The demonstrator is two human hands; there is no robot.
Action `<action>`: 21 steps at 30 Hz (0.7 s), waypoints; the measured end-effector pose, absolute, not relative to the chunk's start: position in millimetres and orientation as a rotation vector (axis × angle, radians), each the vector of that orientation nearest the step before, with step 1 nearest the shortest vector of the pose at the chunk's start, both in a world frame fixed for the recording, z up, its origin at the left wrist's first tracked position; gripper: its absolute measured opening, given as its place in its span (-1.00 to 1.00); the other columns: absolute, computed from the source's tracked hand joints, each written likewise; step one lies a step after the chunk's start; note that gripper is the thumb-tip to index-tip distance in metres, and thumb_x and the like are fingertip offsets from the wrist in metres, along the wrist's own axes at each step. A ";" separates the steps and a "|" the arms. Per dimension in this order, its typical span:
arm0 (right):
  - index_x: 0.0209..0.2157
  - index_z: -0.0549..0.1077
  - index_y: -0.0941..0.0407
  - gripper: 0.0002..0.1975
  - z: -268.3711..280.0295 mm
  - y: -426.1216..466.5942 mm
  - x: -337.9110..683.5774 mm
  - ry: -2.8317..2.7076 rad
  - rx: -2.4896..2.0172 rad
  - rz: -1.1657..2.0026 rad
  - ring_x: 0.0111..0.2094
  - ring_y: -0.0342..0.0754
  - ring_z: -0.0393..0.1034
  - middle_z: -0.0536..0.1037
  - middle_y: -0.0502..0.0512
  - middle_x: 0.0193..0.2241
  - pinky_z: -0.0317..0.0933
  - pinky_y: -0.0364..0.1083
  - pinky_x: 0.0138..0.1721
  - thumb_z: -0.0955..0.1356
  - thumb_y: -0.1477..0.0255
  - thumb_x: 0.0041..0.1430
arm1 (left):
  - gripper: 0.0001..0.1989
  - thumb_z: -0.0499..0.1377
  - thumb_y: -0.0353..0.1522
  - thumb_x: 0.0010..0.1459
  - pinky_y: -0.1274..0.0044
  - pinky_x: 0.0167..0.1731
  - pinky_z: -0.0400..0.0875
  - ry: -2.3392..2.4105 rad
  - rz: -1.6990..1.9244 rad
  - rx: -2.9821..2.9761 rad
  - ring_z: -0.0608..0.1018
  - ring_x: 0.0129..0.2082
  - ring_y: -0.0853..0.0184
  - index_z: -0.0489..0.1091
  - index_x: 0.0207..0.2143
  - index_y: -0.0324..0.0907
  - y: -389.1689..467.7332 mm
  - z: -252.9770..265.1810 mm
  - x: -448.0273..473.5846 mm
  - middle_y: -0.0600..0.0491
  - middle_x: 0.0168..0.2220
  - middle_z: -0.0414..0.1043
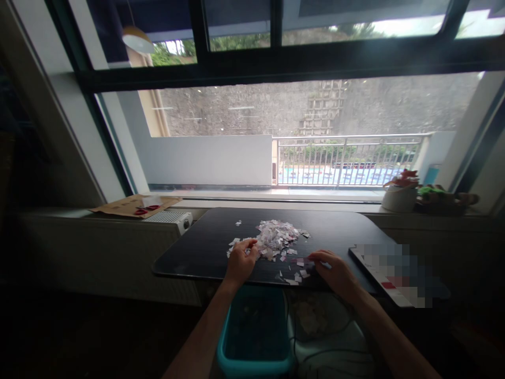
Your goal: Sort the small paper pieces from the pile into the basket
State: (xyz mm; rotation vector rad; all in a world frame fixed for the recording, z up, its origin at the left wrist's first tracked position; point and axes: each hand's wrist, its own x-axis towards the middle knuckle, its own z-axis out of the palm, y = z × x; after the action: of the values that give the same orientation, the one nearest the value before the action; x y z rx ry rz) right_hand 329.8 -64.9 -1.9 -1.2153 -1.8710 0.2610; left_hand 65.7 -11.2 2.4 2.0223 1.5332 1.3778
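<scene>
On the dark table (189,252) lies a heap of small torn paper scraps (278,234), mostly white with some pinkish ones. My left hand (241,261) rests at the heap's near left side, fingers bent toward it and thumb apart, with no held object visible. To the right of the heap, my right hand (332,267) reaches leftward low over the table, fingers stretched out beside loose scraps (303,273) near the front edge. Whether its fingertips touch a scrap cannot be made out.
Below the table's front edge stands a turquoise bin (223,347). A flat, partly blurred item (379,276) lies at the table's right. Red-handled scissors (145,210) rest on brown paper (118,206) by the window. A white pot (398,198) stands on the sill.
</scene>
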 end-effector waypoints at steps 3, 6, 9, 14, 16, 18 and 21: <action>-0.26 0.49 0.10 -0.76 -2.2 -73.6 337.8 -1.919 -1.229 0.275 -0.23 -0.03 0.39 0.52 0.10 -0.28 0.26 -0.05 -0.19 0.23 0.51 0.07 | -0.70 0.03 -0.31 0.08 0.41 -0.13 0.36 1.533 1.374 2.022 0.48 -0.19 0.26 0.44 -0.22 -0.27 -11.8 3.1 65.8 -0.08 -0.23 0.47; -0.24 0.47 0.09 -0.76 -3.8 -85.9 343.0 -1.966 -1.209 0.274 -0.22 -0.03 0.38 0.51 0.10 -0.26 0.28 -0.06 -0.20 0.24 0.53 0.08 | -0.70 0.03 -0.31 0.08 0.40 -0.14 0.37 1.533 1.376 2.020 0.48 -0.19 0.25 0.45 -0.23 -0.26 -12.1 3.3 66.0 -0.08 -0.22 0.47; -0.24 0.46 0.07 -0.76 -6.9 -96.6 345.8 -2.000 -1.185 0.235 -0.19 -0.04 0.37 0.50 0.08 -0.25 0.27 -0.06 -0.17 0.23 0.54 0.10 | -0.71 0.03 -0.31 0.08 0.39 -0.14 0.37 1.531 1.381 2.027 0.48 -0.18 0.25 0.45 -0.24 -0.25 -11.7 3.0 66.2 -0.07 -0.22 0.47; -0.21 0.44 0.06 -0.77 -11.4 -105.9 347.6 -2.025 -1.129 0.127 -0.19 -0.06 0.35 0.49 0.09 -0.25 0.27 -0.08 -0.19 0.22 0.54 0.16 | -0.72 0.04 -0.31 0.07 0.39 -0.14 0.36 1.527 1.397 2.033 0.48 -0.19 0.25 0.45 -0.25 -0.24 -10.7 1.8 66.4 -0.07 -0.22 0.47; -0.19 0.43 0.06 -0.77 -11.6 -107.2 345.8 -2.031 -1.098 0.102 -0.19 -0.06 0.35 0.49 0.09 -0.24 0.27 -0.08 -0.20 0.22 0.54 0.17 | -0.72 0.04 -0.31 0.07 0.39 -0.14 0.36 1.523 1.399 2.036 0.48 -0.19 0.25 0.45 -0.25 -0.24 -10.5 1.4 66.4 -0.07 -0.23 0.47; -0.18 0.42 0.07 -0.77 -10.8 -107.4 341.9 -2.030 -1.066 0.092 -0.19 -0.07 0.35 0.50 0.10 -0.24 0.28 -0.09 -0.21 0.22 0.54 0.18 | -0.72 0.04 -0.31 0.07 0.40 -0.14 0.36 1.523 1.397 2.039 0.48 -0.19 0.25 0.45 -0.25 -0.23 -10.3 1.2 66.3 -0.06 -0.23 0.47; -0.16 0.41 0.07 -0.77 -8.8 -107.2 334.2 -2.054 -1.009 0.099 -0.19 -0.07 0.34 0.51 0.10 -0.23 0.29 -0.10 -0.21 0.21 0.55 0.20 | -0.72 0.04 -0.31 0.07 0.40 -0.13 0.36 1.536 1.394 2.038 0.48 -0.19 0.25 0.45 -0.25 -0.23 -9.5 0.7 65.9 -0.07 -0.23 0.47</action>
State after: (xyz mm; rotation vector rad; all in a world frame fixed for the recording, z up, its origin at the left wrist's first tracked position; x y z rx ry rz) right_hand 334.2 -107.2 -8.8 -1.0094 -2.0537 0.0987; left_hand 65.9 -9.5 0.7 2.0384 1.5363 1.3943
